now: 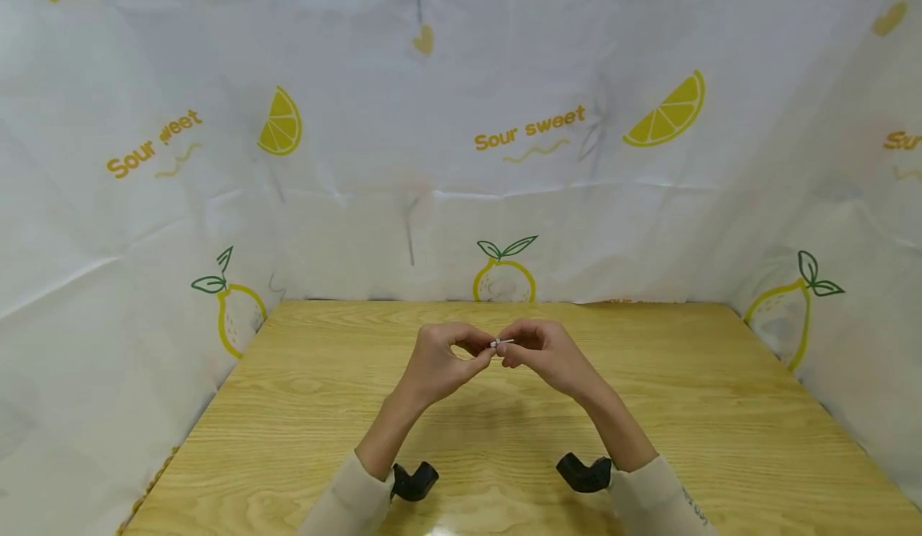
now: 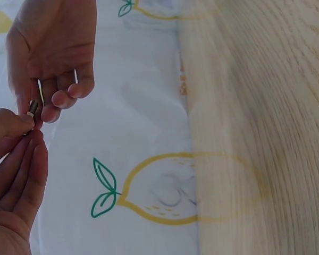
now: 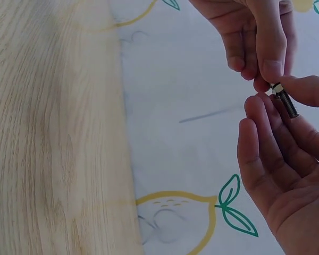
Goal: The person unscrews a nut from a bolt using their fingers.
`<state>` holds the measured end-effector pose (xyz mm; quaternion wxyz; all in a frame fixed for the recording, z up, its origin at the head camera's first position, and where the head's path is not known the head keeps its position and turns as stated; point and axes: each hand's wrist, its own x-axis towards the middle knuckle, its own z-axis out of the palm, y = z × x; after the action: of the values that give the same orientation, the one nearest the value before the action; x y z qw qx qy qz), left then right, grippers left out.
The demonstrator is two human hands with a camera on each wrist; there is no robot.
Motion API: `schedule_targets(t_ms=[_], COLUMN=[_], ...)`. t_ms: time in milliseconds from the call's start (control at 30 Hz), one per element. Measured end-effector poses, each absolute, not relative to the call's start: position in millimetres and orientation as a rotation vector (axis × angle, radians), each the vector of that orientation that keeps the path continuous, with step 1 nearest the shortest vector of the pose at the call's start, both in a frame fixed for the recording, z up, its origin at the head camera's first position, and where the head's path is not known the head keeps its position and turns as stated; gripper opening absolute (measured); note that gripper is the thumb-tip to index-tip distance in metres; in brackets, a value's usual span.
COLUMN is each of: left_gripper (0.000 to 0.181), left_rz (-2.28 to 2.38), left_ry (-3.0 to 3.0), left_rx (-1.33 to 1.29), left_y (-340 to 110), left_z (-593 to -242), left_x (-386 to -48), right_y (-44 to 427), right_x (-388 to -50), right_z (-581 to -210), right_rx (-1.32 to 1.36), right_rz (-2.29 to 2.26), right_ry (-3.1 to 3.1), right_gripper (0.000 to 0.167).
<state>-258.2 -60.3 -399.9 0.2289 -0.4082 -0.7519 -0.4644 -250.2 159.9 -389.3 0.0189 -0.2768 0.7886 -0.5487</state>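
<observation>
A small metal bolt [image 3: 291, 107] with a threaded shank is between the two hands, above the table; the head view shows the bolt [image 1: 507, 342] lying roughly level. My left hand [image 1: 442, 360] pinches its left end between thumb and index finger. From the other side, my right hand [image 1: 547, 354] pinches a hexagonal part [image 3: 278, 89] with thumb and index finger; whether this is a nut or the bolt's head, I cannot tell. Fingertips hide part of the metal. In the left wrist view only a short dark stub of the bolt [image 2: 33, 108] shows.
A wood-grain table [image 1: 302, 440] lies beneath the hands. White lemon-printed sheeting [image 1: 346, 232] stands around its back and sides. Black wrist-worn devices [image 1: 416, 482] sit at both sleeve cuffs.
</observation>
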Motion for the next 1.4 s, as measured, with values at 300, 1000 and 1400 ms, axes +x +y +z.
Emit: schedule_targets(t_ms=[300,1000,1400], left_gripper=[0.009,0.007,0.01], left_rz=[-1.303,-1.276,-1.409], left_ry=[-2.097,-2.026,-2.049], left_rx=[-1.109,-1.121,-1.098], left_y=[-60.6,-59.7,-58.7], left_z=[-398.3,-399.7,-399.0], left_x=[-258.0,-257.2,-256.0], right_y=[159.0,158.4,157.2], right_x=[-247.3,-244.4,-244.3], right_z=[-384.1,-381.0,-383.1], right_rx=[-0.848,-0.903,-0.941], right_rz=[-1.694,-1.68,-1.706], right_ry=[2.503,2.508,2.506], right_gripper=[0.019,0.015,0.018])
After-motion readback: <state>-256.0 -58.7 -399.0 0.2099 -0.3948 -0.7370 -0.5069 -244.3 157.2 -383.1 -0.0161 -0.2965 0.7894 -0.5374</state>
